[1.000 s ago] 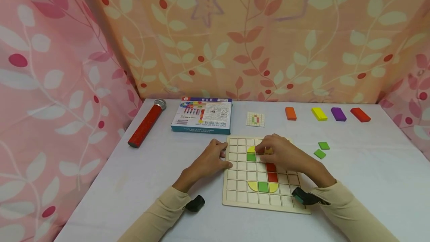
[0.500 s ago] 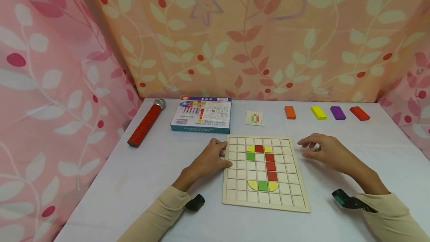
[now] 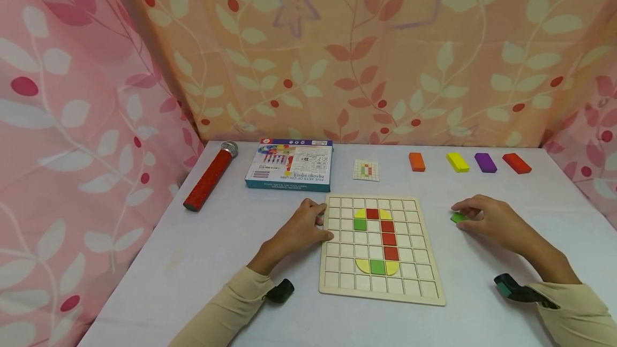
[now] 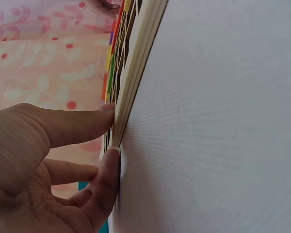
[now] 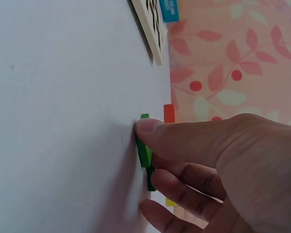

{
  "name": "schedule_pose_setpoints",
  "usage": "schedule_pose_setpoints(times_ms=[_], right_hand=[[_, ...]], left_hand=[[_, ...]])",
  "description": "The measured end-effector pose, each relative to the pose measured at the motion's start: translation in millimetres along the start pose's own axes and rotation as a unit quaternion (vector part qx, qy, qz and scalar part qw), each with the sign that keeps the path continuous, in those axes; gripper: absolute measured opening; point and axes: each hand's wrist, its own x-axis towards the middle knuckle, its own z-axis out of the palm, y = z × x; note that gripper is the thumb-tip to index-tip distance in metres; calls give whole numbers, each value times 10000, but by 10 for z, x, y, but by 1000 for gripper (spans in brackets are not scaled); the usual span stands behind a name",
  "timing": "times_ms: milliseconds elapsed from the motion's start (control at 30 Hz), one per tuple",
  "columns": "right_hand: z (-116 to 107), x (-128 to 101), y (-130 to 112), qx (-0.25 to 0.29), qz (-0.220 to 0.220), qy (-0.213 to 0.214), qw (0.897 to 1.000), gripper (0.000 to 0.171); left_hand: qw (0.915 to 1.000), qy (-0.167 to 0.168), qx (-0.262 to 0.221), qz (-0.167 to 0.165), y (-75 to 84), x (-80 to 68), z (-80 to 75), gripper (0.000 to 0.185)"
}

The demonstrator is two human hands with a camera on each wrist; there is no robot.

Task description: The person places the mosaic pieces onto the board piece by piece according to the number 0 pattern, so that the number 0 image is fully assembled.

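A wooden grid board [image 3: 424, 283] lies on the table, holding red, green and yellow tiles, including green tiles [image 3: 378, 267] and several red tiles [image 3: 389, 239] in a column. My left hand [image 3: 300, 232] rests on the board's left edge, its thumb and index fingertips spaced along it. Right of the board, my right hand [image 3: 496, 224] pinches a green square tile [image 3: 457, 218] between thumb and fingers, at the table surface. In the right wrist view the thumb covers part of this tile [image 5: 144, 150]. Another green tile [image 5: 151, 180] shows just behind it; the hand hides it in the head view.
Behind the board lies a small pattern card [image 3: 366, 170]. A blue box [image 3: 289, 167] and a red microphone [image 3: 209, 178] are at back left. Orange [image 3: 416, 162], yellow [image 3: 458, 163], purple [image 3: 485, 163] and red blocks [image 3: 517, 163] line the back right, before a patterned curtain [image 3: 361, 58].
My right hand has left the red tile at the board's top, moved right, and taken hold of a green tile. My left hand has stayed at the board's edge.
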Motion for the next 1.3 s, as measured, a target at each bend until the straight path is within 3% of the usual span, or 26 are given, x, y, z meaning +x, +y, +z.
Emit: schedule_pose_setpoints(times_ms=[367,867,1300], right_hand=[[0,24,-120,81,-4,-118,9999,44],[277,143,-912,465,-1132,-532,9910,33],[561,263,-1440,387,-2080,-1060,9716,29]], left_hand=[[10000,3,3,-7,15,-4,0,79],[10000,-18,-42,-49,16,-5,-8,78],[9999,-36,-115,3,-10,-4,7,79]])
